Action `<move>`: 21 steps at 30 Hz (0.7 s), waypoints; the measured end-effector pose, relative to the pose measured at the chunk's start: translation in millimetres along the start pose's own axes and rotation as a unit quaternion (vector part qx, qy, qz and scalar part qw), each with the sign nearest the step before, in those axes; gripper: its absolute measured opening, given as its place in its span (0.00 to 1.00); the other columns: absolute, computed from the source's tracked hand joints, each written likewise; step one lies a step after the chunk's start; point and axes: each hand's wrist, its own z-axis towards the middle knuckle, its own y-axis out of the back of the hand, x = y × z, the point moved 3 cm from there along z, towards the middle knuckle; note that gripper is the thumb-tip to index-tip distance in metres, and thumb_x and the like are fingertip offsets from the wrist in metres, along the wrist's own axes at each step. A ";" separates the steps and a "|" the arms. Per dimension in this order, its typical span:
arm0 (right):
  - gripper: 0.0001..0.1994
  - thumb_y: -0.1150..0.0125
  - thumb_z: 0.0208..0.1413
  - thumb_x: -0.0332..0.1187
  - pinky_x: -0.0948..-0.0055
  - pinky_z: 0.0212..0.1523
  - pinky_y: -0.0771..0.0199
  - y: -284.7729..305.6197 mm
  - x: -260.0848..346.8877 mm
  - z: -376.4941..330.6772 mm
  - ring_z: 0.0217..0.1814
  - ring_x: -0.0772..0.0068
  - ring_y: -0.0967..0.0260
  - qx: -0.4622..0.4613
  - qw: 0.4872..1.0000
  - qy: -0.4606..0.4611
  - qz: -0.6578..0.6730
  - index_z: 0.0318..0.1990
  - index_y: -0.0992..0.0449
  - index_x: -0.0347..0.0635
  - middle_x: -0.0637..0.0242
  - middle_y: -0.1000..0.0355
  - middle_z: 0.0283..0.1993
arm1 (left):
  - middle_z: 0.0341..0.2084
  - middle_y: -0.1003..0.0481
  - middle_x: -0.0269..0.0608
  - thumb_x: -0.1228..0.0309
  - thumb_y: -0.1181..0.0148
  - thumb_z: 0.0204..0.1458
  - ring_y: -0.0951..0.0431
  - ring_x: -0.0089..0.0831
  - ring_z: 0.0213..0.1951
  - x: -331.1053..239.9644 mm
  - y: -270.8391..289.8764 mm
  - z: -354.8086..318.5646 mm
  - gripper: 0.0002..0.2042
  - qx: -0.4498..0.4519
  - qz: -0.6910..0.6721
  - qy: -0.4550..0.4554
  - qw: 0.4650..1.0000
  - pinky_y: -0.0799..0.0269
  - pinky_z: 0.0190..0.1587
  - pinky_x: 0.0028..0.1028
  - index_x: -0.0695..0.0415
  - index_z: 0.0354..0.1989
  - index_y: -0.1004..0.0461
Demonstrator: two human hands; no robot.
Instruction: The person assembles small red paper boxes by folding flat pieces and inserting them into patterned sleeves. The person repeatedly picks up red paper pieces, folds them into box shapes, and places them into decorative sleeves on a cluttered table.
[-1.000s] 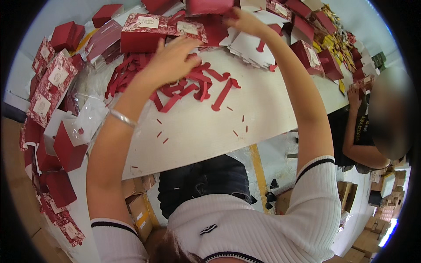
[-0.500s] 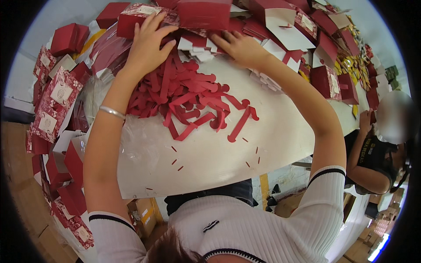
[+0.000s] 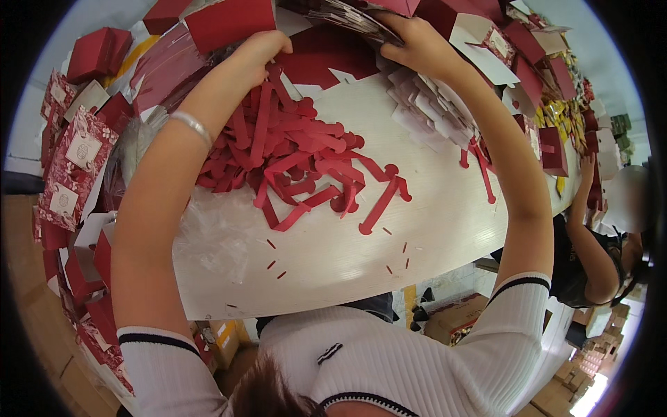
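My right hand point(image 3: 425, 47) grips a stack of thin flat cardboard pieces point(image 3: 351, 19) at the far edge of the table, its layered edges facing me. Curled at the far left is my left hand point(image 3: 266, 50), beside a dark red box point(image 3: 233, 24); whatever its fingers hold, if anything, is hidden. Between my forearms lies a heap of red paper strips point(image 3: 285, 149) with rounded ends. Flat red card point(image 3: 323, 55) lies between the hands, and a fanned pile of white cards point(image 3: 431, 104) sits below my right hand.
Red and floral boxes point(image 3: 82, 149) crowd the left side, with clear plastic point(image 3: 215, 229) near the white table's point(image 3: 333, 271) left edge. More open boxes point(image 3: 479, 42) and yellow packets point(image 3: 556, 115) stand at the right. A person point(image 3: 590, 257) works at the far right.
My right hand has lifted a stack of flat cardboard pieces. My left hand's spread fingers have curled in, and boxes in front have shifted, baring flat red card and the white pile.
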 end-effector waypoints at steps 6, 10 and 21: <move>0.24 0.48 0.41 0.29 0.65 0.37 0.33 0.3 2.6 -4.1 0.34 0.52 0.32 0.001 1.000 -0.022 0.011 0.50 0.36 0.36 0.47 0.31 0.33 | 0.53 0.41 0.60 0.46 0.35 0.29 0.37 0.44 0.53 -18.4 -12.8 42.6 0.50 0.075 0.501 -0.049 0.861 0.39 0.51 0.28 0.75 0.54 0.47; 0.24 0.47 0.40 0.28 0.66 0.37 0.34 2.5 3.3 -7.6 0.34 0.52 0.32 -0.007 0.999 -0.016 0.031 0.50 0.36 0.36 0.47 0.31 0.34 | 0.46 0.34 0.62 0.39 0.35 0.21 0.33 0.46 0.49 -13.8 -21.5 66.2 0.51 0.104 0.546 -0.055 0.829 0.38 0.51 0.29 0.76 0.47 0.37; 0.24 0.48 0.40 0.27 0.69 0.40 0.33 8.6 -17.6 -21.2 0.34 0.56 0.31 -0.017 0.996 -0.016 0.087 0.50 0.36 0.34 0.48 0.30 0.36 | 0.42 0.29 0.43 0.62 0.36 0.38 0.33 0.35 0.47 -43.7 -12.6 58.0 0.24 -0.060 0.211 -0.153 0.963 0.43 0.50 0.27 0.58 0.45 0.29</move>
